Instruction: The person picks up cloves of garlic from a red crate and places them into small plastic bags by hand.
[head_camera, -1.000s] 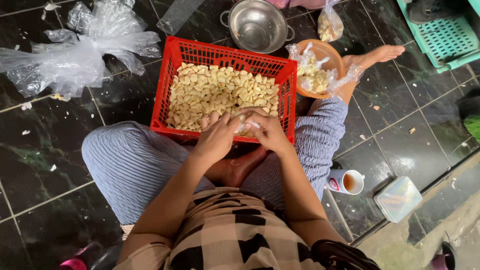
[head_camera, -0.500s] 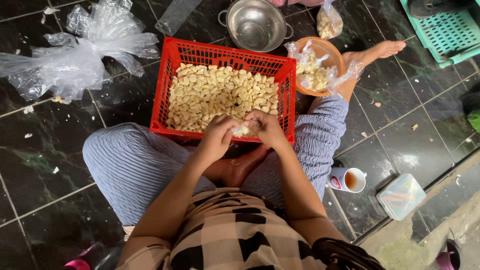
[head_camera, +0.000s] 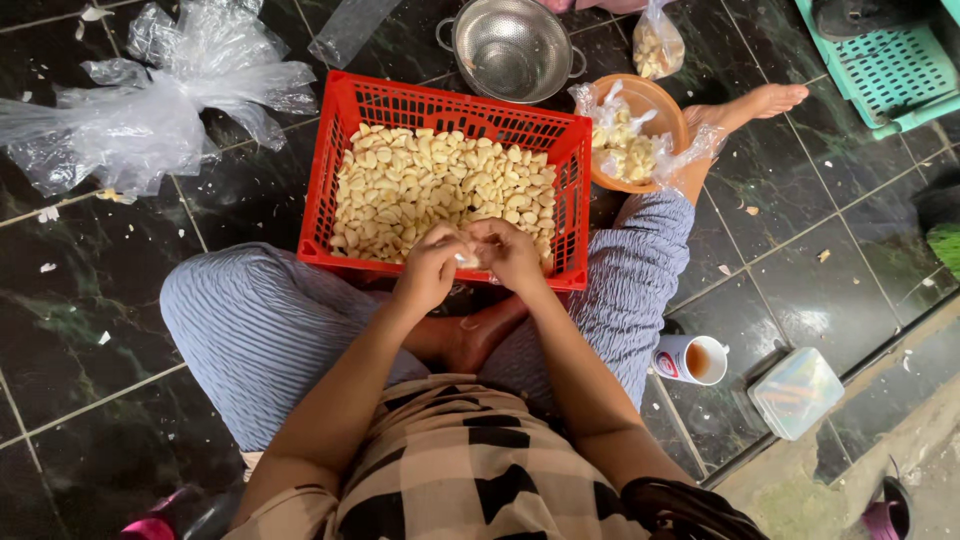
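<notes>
1. Since a second ago little has changed: both hands have stayed together over the near rim of the red plastic lattice crate (head_camera: 345, 180) of pale peeled garlic cloves (head_camera: 430, 180), so the same clove-by-clove work goes on.
2. The left hand (head_camera: 430, 270) is curled, fingertips pinching a small pale clove (head_camera: 466, 259).
3. The right hand (head_camera: 510, 255) is half closed (thumb side hidden), gripping the same clove.
4. An orange bowl (head_camera: 668, 105) stands just beside the crate.

Both hands, left hand (head_camera: 428, 272) and right hand (head_camera: 512, 252), pinching a garlic clove (head_camera: 466, 259) over near edge of red crate (head_camera: 340, 140) of peeled cloves, steel colander (head_camera: 510, 45) beyond far edge, mug (head_camera: 688, 359) on floor
</notes>
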